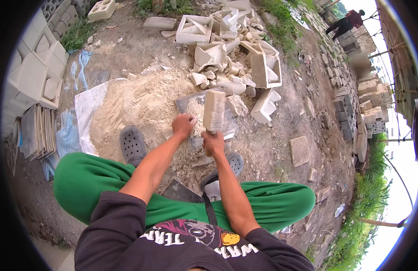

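My right hand (213,142) is wrapped round the handle of a mallet. The mallet's big blocky, dust-covered head (215,110) is raised just beyond the fist. To its left my left hand (183,126) is closed low over the ground; a dark bit shows at its fingers, too small to name. Beneath both lies a dark flat slab (230,123) with pale crumbled material (195,108) on it. A wide heap of pale crushed grit (132,101) spreads to the left, partly over a white sheet (89,117).
Broken pale blocks and rubble (227,67) are piled beyond the slab. Stacked blocks (42,58) and thin panels (39,131) stand at the left. A flat stone (300,151) lies to the right. Farther off are block stacks (371,99) and another person (349,22).
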### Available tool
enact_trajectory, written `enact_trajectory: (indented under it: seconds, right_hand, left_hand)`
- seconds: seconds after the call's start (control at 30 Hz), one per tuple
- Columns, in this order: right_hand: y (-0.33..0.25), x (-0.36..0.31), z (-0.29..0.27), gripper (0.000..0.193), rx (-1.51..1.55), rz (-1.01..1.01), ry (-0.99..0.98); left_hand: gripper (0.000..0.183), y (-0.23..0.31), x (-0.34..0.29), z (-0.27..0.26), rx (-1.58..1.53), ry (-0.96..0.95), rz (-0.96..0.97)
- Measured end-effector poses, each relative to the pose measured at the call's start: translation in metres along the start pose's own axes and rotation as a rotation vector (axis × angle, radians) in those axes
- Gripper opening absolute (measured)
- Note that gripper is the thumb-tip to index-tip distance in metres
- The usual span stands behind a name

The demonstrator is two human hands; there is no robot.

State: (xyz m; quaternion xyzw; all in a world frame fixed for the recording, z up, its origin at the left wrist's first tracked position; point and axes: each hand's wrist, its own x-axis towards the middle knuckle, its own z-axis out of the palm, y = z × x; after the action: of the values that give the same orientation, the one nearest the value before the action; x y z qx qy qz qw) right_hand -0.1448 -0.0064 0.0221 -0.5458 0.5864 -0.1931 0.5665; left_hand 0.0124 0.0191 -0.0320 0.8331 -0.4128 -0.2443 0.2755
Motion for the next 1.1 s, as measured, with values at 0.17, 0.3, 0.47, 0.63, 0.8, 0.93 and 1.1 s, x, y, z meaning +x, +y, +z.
enact_trajectory:
  seconds: [0.17, 0.3, 0.47, 0.63, 0.8, 0.93, 1.1]
  right_hand:
    - [-0.009, -0.007, -0.008, 0.033, -0.287, 0.222, -0.085]
    - [-0.031, -0.006, -0.019, 0.032, -0.259, 0.146, -0.021]
    - [-0.064, -0.011, -0.023, 0.025, -0.041, 0.04, 0.066]
    - [-0.052, -0.009, -0.003, 0.021, -0.174, -0.075, 0.053]
    - [0.012, -0.003, 0.007, 0.028, -0.45, 0.034, -0.02]
    - [-0.016, -0.008, 0.0, 0.024, -0.316, 0.102, -0.063]
    - [-0.037, -0.009, -0.007, 0.018, -0.139, 0.011, 0.055]
  left_hand:
    - [0.022, 0.001, -0.006, -0.001, 0.011, 0.064, -0.029]
    - [0.023, 0.006, -0.004, 0.004, -0.016, 0.014, -0.098]
    - [0.021, -0.004, 0.007, 0.014, -0.094, 0.055, -0.05]
    - [0.021, -0.014, 0.01, 0.016, -0.191, 0.068, -0.044]
    - [0.025, -0.002, -0.001, -0.004, -0.064, 0.093, -0.025]
    - [0.021, -0.033, -0.006, -0.004, -0.087, 0.199, 0.001]
    - [0.02, -0.036, -0.011, -0.007, -0.007, 0.122, 0.164]
